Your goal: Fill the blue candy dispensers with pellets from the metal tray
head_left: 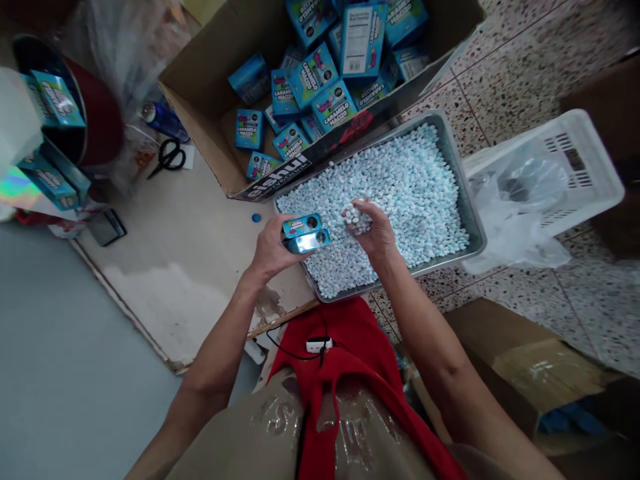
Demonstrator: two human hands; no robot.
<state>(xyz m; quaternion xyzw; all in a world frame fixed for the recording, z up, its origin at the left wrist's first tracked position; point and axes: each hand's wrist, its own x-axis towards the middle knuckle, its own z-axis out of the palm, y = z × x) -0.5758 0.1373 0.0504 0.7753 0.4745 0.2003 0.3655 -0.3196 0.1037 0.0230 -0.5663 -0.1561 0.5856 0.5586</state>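
Observation:
My left hand is closed around two small blue candy boxes, held side by side at the left end of a metal tray. Bright light glares off the nearer box, and whether their ends are open I cannot tell. Just right of the boxes, my right hand has its fingers curled around a handful of pale blue and white candies. Beneath both hands, the tray is filled with a broad layer of the same small candies.
Behind the tray stands a cardboard carton with several blue candy boxes. Black scissors, a blue can and a dark red pot are at left. A white plastic crate with clear bags is at right.

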